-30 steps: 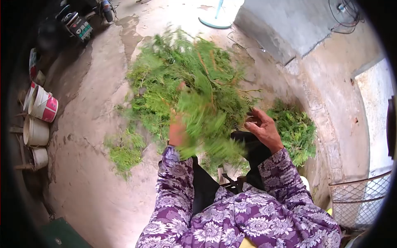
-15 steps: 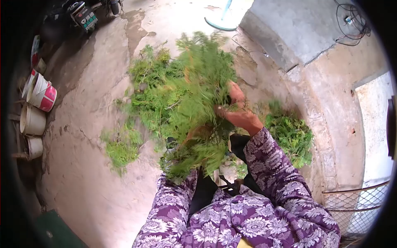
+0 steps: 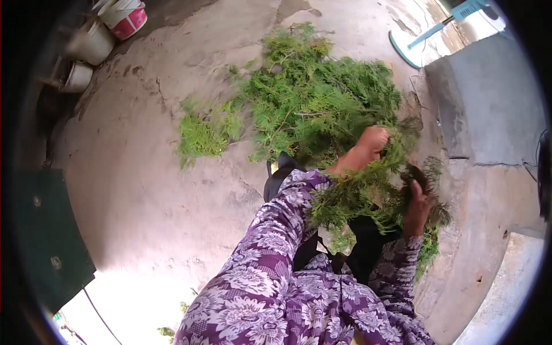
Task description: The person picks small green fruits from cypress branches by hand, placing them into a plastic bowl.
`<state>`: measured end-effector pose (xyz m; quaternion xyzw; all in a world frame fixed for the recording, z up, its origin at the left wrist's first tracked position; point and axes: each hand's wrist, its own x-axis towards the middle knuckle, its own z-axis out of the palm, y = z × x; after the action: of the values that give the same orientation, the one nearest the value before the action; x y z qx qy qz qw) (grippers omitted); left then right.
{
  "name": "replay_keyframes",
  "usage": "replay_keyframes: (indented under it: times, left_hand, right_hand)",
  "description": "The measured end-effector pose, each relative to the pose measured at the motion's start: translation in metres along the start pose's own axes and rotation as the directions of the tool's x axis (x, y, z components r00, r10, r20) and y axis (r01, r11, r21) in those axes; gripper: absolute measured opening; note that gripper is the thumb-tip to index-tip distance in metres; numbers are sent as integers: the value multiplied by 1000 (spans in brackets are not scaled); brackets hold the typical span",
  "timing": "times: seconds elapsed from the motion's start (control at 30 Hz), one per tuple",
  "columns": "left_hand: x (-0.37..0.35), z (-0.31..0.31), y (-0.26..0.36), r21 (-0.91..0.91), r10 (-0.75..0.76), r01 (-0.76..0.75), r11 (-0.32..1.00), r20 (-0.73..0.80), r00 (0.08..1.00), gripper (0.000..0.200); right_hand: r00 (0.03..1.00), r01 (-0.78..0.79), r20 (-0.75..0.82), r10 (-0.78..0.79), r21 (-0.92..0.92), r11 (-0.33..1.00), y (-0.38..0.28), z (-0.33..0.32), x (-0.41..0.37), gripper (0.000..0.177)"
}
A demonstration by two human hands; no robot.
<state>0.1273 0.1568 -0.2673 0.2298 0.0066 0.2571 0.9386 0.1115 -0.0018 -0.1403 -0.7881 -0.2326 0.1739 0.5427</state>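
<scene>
My left hand (image 3: pixel 368 150) reaches across to the right and is closed on feathery green sprigs (image 3: pixel 374 187), which look like an evergreen such as cypress or thuja. To its right, my right hand (image 3: pixel 418 208) is closed at the edge of the same bunch, with darker foliage around its fingers and part of its grip hidden. Just beyond the hands, a large pile of cut green branches (image 3: pixel 322 98) lies on the floor. A smaller clump of sprigs (image 3: pixel 207 132) rests left of the pile. More greenery (image 3: pixel 426 253) shows beneath my right forearm.
Buckets (image 3: pixel 123 20) stand at the upper left along the wall. A blue stand with a round base (image 3: pixel 407 50) is at the upper right, beside a raised concrete block (image 3: pixel 489 98). A dark green panel (image 3: pixel 52 241) sits at the lower left of the concrete floor (image 3: pixel 144 190).
My view has swung, so the pile now appears farther right. The bunch has come down from over the pile to near my knees, and my left arm now extends rightward toward my right hand.
</scene>
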Motion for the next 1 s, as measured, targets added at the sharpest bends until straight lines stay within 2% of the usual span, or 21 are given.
replay_keyframes:
  times: [0.03,0.07,0.1,0.13,0.17,0.2,0.23,0.27,0.3,0.33,0.47,0.5,0.67,0.7,0.73,0.8,0.83,0.87,0.9,0.97,1.0]
  left_hand:
    - [-3,8,4,8,47,-47,999,-5,999,9]
    - [-6,18,12,7,47,-47,999,-12,999,9]
    - [-10,29,21,-2,-119,119,993,-134,984,10]
    - [-14,38,30,-31,-279,281,959,-252,926,24]
    - [-19,43,38,-141,-260,230,963,-263,929,18]
    - [-19,45,42,-142,-259,228,963,-267,928,18]
    - [-19,46,46,-172,-276,235,957,-273,922,17]
    - [-20,44,49,-204,-290,239,949,-280,915,16]
    - [-19,42,48,-209,-284,229,951,-293,913,16]
    - [-16,42,44,-235,-285,221,947,-286,915,16]
    - [-13,45,41,-293,-295,207,933,-297,908,15]
    - [-15,48,43,-362,-331,224,905,-267,905,13]
    - [-16,52,48,-384,-336,218,897,-275,901,13]
    - [-15,51,49,-394,-342,220,893,-271,900,13]
    - [-15,51,51,-390,-337,216,895,-276,900,13]
    - [-16,53,52,-406,-324,206,890,-248,913,14]
    - [-16,53,52,-403,-323,205,892,-251,912,14]
    - [-15,52,52,-410,-325,212,887,-230,917,14]
    - [-15,51,53,-415,-325,217,884,-211,922,14]
    - [-16,51,54,-412,-313,208,887,-207,927,14]
    - [-16,53,54,-414,-306,206,887,-193,932,14]
  right_hand:
    - [1000,-3,6,3,-2,1000,11,2,-4,32]
    - [997,70,-19,-70,2,998,31,5,-5,32]
    - [988,147,-44,-146,6,989,50,6,-7,32]
    - [989,146,-40,-145,7,989,66,-2,-7,32]
    - [999,43,39,-38,-151,988,64,-5,-8,33]
    - [992,-45,100,80,-312,949,63,-7,-10,35]
    - [940,-144,264,215,-264,954,56,-16,-18,39]
    - [937,-145,274,219,-267,953,67,-20,-15,39]
    - [914,140,387,123,-586,798,89,-28,-10,39]
    - [850,424,521,76,-763,489,104,-31,-9,39]
    - [852,404,523,17,-678,614,118,-27,-21,39]
    - [850,404,527,21,-676,616,117,-24,-21,39]
    - [847,416,531,-18,-642,644,116,9,11,41]
    - [845,423,534,-31,-632,650,53,-50,-102,41]
    - [843,429,537,-44,-620,656,116,15,21,41]
    - [840,437,538,-67,-600,670,116,10,26,42]
    - [840,440,537,-78,-590,676,54,-55,-90,42]
    - [839,444,537,-90,-580,682,119,12,37,43]
    - [837,450,538,-102,-568,689,126,-20,14,43]
    - [831,460,541,-128,-541,704,151,-136,-66,44]
    - [830,464,540,-141,-529,710,156,-154,-72,44]
